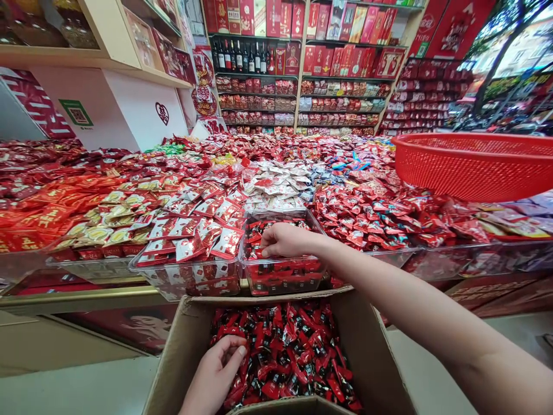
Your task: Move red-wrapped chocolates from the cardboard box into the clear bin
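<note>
An open cardboard box (375, 351) stands in front of me, with many red and black wrapped candies (285, 351) inside. My left hand (216, 369) reaches in at its left side, fingers curled and thumb close to the index finger, touching the candies. Beyond the box is a clear plastic bin (283, 271) holding the same kind of red and black candy. Over this bin my right hand (283, 239) is closed, with thumb and fingers pressed together and pointing down at the candies. Whatever either hand grips is hidden by the fingers.
Neighbouring bins hold white and red packets (194, 233) on the left and red wrapped sweets (363, 222) on the right. White packets (279, 184) lie behind. A red plastic basket (470, 164) rests on sweets at right. Stocked shelves (298, 69) line the back.
</note>
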{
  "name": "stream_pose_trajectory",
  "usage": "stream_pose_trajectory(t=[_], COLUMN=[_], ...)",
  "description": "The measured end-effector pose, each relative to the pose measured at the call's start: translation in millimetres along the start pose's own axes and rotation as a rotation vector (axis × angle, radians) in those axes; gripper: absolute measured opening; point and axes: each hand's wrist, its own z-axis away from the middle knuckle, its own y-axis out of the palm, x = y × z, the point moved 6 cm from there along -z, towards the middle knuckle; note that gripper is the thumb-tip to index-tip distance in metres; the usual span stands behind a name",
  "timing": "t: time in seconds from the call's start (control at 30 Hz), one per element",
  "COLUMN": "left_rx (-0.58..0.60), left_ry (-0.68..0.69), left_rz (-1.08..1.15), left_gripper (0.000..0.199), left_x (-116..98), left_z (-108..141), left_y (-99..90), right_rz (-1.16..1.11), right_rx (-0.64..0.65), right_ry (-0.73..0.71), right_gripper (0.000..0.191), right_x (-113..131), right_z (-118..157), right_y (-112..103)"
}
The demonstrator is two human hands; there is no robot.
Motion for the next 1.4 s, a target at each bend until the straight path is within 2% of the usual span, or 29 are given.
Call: stream_pose_trajectory(t=[0.17,0.33,0.6,0.83,0.97,1.17,1.4], left_rx=[-0.006,0.016,0.041,0.083,0.101,0.129,0.149], left_ry=[0.023,0.044,0.06,0.079,0.098,0.112,0.139], left_rz=[-0.045,-0.095,-0.17,-0.244,-0.28,-0.313,-0.348], left_gripper=[0.024,0.023,0.024,0.021,0.021,0.022,0.021], left_x=[1.5,3.8,2.1,6.7,9.0,11.1,11.4], left_z=[-4.7,-7.8,-8.0,-8.9,-8.3,-7.9,-7.0], left_y=[-3.4,-1.4,2.8,6.4,7.4,11.6,13.9], right_rz=[0.027,-0.034,-0.117,-0.106,-0.07,-0.004,0.077], right_rx=[0.113,0.235,0.257,0.367,0.342,0.222,0.206], right_ry=[-0.013,-0.048,-0.025,0.006,-0.006,0.0,-0.01], right_gripper=[0.008,0.005,0.004,0.003,0.003,0.01,0.009], right_x=[-14.5,-27.7,-37.4,-42.4,-42.8,-35.2,-16.5], right_z=[-1.7,1.8,1.6,-4.6,-6.4,-0.6,-9.7], right_y=[-5.6,0.7,0.9,9.3,15.5,7.5,12.1])
